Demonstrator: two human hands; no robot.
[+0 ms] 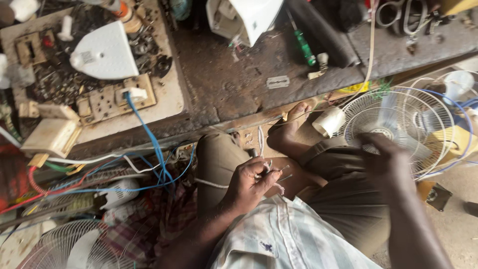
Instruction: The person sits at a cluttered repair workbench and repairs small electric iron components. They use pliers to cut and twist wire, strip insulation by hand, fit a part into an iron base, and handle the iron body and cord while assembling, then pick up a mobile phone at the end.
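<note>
Left hand [249,182] is closed around a bundle of thin wire ends [271,167] plus what looks like a small dark tool handle, held over the lap. Fist grip with the strands poking out past the thumb, which probably keeps the loose ends together and pointing toward the fan. A white cord [211,183] runs from that fist across the left thigh.

Right hand [386,159] sits on the fan grille [398,119], fingers curled at the rim of the wire guard. Motion blur there, so I cannot tell whether it's actually clamped on a grille wire or just pressing against it. Looks like it's steadying the fan.

Everything else, placed off the fan grille:
- White plastic socket piece [328,121] just left of the grille, next to the bare foot [294,122]. Person sits cross-legged so the lap acts as the work surface, with the fan pulled in tight at the right knee.
- Dark workbench [229,79] up and left of the grille, within arm's reach. Razor blade [278,81] lies flat on it; green-handled screwdriver [303,47] further up.
- Scissors [393,12] directly above the grille, at the bench's far edge.
- Switchboard panel [107,102] well left of the grille, with a blue wire [149,134] plugged in and trailing down toward the floor clutter.
- White iron-shaped cover [104,52] above that panel.
- Second fan guard [64,244] far lower left, lying on the floor, well apart from the one being worked on.
</note>
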